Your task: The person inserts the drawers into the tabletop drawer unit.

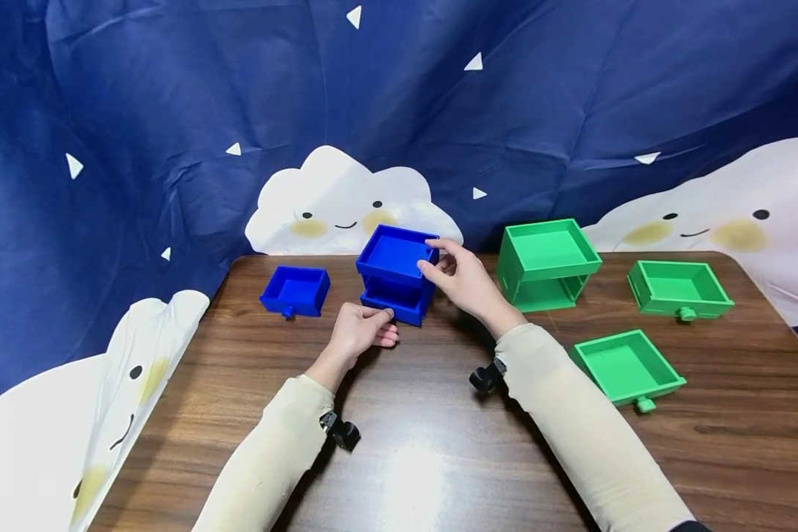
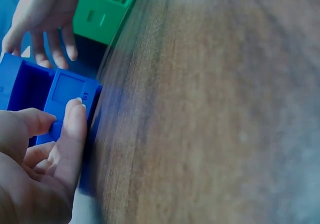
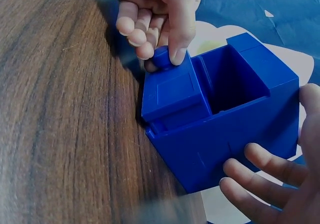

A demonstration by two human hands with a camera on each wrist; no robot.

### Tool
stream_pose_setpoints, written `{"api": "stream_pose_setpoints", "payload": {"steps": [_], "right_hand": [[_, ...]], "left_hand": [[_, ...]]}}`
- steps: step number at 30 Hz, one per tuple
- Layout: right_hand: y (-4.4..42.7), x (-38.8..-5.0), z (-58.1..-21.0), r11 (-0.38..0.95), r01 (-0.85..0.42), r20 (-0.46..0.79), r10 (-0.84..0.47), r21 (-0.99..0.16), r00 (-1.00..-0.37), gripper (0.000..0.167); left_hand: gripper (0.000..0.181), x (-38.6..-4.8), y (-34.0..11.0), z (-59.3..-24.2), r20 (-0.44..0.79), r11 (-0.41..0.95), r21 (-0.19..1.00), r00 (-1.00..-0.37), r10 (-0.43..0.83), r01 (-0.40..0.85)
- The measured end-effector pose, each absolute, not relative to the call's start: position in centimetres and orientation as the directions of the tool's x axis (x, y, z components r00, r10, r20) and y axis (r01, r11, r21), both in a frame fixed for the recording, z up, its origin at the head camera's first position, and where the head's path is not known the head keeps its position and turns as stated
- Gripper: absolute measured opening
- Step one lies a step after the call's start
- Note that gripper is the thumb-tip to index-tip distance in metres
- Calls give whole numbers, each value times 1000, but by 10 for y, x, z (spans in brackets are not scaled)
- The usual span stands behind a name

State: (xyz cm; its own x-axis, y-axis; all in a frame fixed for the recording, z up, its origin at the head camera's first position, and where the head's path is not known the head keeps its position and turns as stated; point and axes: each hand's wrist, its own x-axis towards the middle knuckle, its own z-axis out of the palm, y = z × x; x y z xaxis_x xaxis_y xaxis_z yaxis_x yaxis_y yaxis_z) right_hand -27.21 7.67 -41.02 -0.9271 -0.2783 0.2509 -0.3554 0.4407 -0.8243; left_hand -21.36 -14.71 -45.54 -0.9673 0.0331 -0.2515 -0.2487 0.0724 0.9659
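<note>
A blue cabinet (image 1: 399, 255) with a tray-like top stands near the table's back edge. Its lower slot holds a blue drawer (image 3: 172, 91), whose front juts out a little; the slot above is hollow. My left hand (image 1: 355, 330) pinches the drawer's round knob (image 3: 162, 57) between thumb and fingers. With thumb and index finger at the top rim, my right hand (image 1: 468, 281) holds the cabinet's right side; its other fingers lie along the side wall in the right wrist view. Left of the cabinet sits a second blue drawer (image 1: 295, 290), knob toward me.
A green cabinet (image 1: 548, 251) with a hollow front stands to the right of the blue one. Two green drawers, one farther back (image 1: 681, 284) and one nearer (image 1: 628, 366), lie on the wooden table (image 1: 479, 473). A blue curtain (image 1: 406, 89) with clouds hangs behind.
</note>
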Motion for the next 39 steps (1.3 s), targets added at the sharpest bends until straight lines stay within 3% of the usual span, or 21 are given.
{"api": "stream_pose_setpoints", "payload": {"steps": [32,39], "right_hand": [[77,-269,-409,439,-333,235,-261,-835,-936,52],[76,-269,-409,449,-329,233,-257,-831,-938,52]], "left_hand": [[32,-228,-144,-456,-269,88,960,-962,39,-265],[29,-220,-154,-454,-210,141,968,-978,18,-206]]}}
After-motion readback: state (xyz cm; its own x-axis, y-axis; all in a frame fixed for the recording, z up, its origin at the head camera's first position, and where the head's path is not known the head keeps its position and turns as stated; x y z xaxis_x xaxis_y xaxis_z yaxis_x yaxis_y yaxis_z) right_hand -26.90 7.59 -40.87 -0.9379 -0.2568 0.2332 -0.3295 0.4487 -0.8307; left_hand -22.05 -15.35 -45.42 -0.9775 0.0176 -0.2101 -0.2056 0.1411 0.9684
